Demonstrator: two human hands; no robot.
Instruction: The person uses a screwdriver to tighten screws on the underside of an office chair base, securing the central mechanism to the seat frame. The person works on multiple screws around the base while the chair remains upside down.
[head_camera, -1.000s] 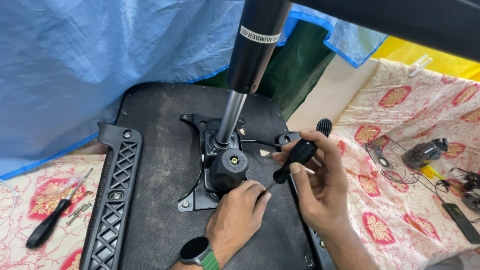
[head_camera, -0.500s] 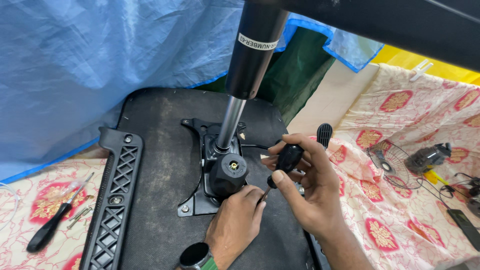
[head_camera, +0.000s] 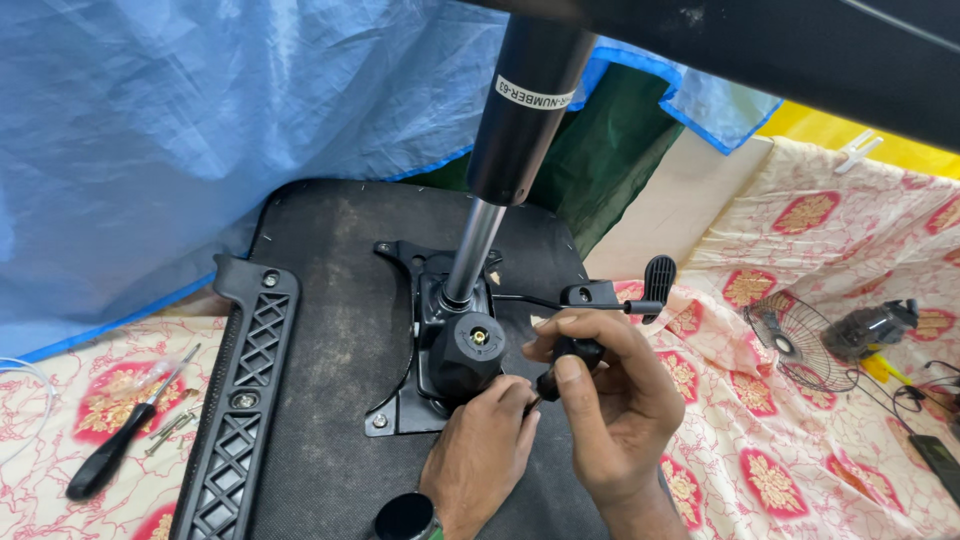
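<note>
The right hand is being kept clenched around the black handle of a screwdriver, while the left hand is being closed at its fingertips about the tool's lower end, where the tip is hidden beneath the fingers. Compared with a second ago, the screwdriver is being held lower and nearer the body, with far less of its handle being shown above the fist; the grip is being tightened around it, and the tip is being guided to a point on the mounting plate beside the round knob, which suggests a fastener there is being engaged. The tool's long axis is being tilted from upper right down to lower left, its working end being pointed down towards the plate. Beyond the hands, the gas-lift cylinder is being left upright over the upturned seat base, with the armrest alongside, a second screwdriver lying on the patterned cloth.
</note>
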